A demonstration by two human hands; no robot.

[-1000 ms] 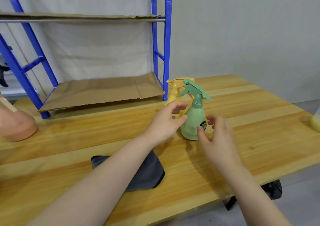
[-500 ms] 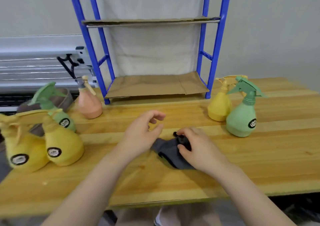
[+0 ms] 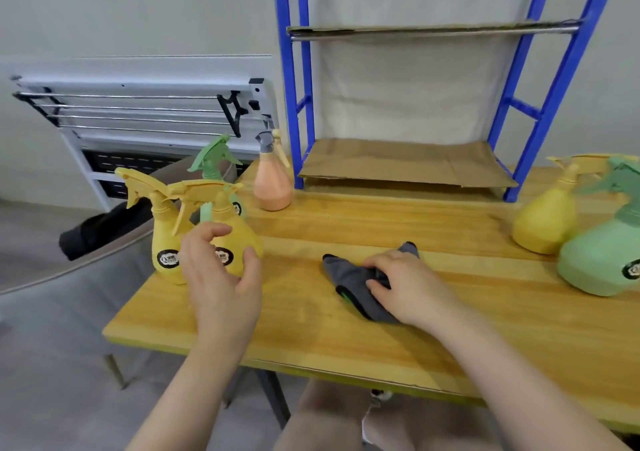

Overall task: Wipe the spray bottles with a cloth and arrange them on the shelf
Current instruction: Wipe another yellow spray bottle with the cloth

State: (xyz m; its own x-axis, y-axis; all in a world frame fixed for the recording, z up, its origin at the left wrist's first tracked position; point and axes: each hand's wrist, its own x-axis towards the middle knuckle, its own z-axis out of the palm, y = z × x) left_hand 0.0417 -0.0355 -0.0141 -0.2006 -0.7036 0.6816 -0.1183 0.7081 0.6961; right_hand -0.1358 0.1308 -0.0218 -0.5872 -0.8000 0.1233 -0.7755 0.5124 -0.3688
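My left hand [image 3: 221,277] curls round the body of a yellow spray bottle [image 3: 239,236] near the left end of the wooden table [image 3: 346,333], thumb on its right side. A second yellow bottle [image 3: 166,243] and a green one [image 3: 211,163] stand close beside it, and an orange bottle [image 3: 272,184] stands by the shelf's left post. My right hand [image 3: 408,284] grips a dark grey cloth [image 3: 349,277] lying on the table's middle. A yellow bottle [image 3: 543,222] and a green bottle [image 3: 599,263] stand at the right. The blue shelf [image 3: 298,111] has a cardboard-lined bottom level [image 3: 398,163].
A white metal rack [image 3: 138,111] stands behind the table's left end. A dark bag [image 3: 100,225] lies on a grey seat [image 3: 69,312] left of the table. The shelf's upper level [image 3: 433,30] carries cardboard too. The table's left edge is just beside the yellow bottles.
The view has swung left. My left hand moved from the table's middle to the yellow bottle at the left. My right hand stays on the cloth.
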